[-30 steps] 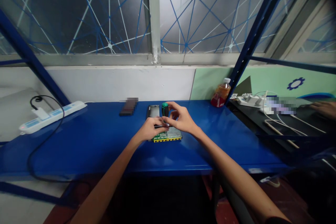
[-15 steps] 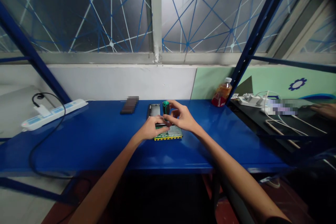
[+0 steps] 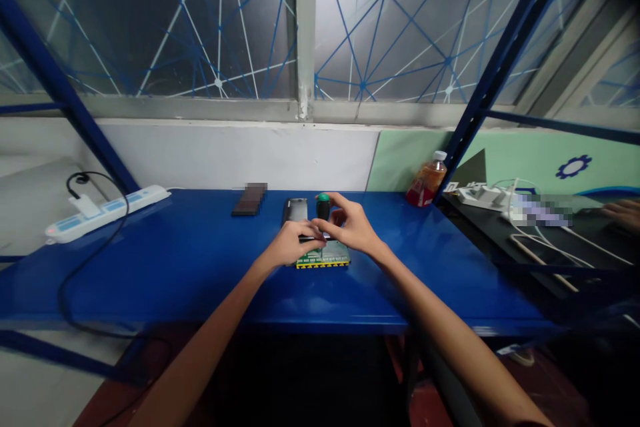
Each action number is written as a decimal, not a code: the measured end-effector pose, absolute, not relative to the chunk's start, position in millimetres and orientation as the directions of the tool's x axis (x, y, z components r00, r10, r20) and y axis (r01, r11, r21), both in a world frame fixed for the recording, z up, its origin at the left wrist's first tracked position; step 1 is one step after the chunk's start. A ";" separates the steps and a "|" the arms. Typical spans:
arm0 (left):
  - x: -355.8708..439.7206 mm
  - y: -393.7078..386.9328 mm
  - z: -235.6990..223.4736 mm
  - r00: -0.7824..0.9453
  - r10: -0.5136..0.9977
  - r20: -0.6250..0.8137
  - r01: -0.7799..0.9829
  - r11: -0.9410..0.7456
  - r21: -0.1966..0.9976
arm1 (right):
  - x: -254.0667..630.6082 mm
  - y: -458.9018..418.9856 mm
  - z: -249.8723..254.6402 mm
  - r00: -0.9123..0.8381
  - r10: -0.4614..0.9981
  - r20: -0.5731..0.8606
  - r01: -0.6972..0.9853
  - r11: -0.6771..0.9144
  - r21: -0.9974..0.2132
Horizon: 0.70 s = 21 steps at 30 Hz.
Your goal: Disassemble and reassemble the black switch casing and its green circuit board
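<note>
A screwdriver with a green-topped black handle stands nearly upright, its shaft pointing down at a green circuit board. My right hand is closed around the handle, with thumb and fingers on either side. The circuit board lies on the table and has a yellow toothed front edge. My left hand rests over the board's left part. Its thumb and fingers come together close to the screwdriver's lower end; what they pinch is hidden. Just behind my left hand lies a dark, flat, phone-like case.
On the blue table, a dark flat object lies at the back left. A white power strip with a black cable is at far left. A drink bottle stands back right. Another person's hand shows beside cables at far right.
The whole view has shifted slightly, so everything sits a little further right. The screwdriver stays upright over the board, and both hands keep about the same position on the work.
</note>
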<state>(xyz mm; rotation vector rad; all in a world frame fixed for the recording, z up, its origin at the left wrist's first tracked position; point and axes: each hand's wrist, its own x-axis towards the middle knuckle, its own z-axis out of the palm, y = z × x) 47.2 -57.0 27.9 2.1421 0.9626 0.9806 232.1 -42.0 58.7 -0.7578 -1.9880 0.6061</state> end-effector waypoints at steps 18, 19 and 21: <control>47.6 -56.8 29.9 0.492 0.806 0.328 0.381 -0.538 0.751 | 232.6 -42.1 58.3 -0.438 0.697 0.567 0.268 0.704 -0.658; 47.5 -56.8 29.8 0.494 0.804 0.332 0.381 -0.543 0.748 | 232.7 -42.0 58.2 -0.439 0.696 0.568 0.265 0.705 -0.658; 47.4 -56.8 29.7 0.494 0.800 0.339 0.383 -0.551 0.741 | 232.9 -42.2 58.3 -0.441 0.694 0.569 0.259 0.705 -0.660</control>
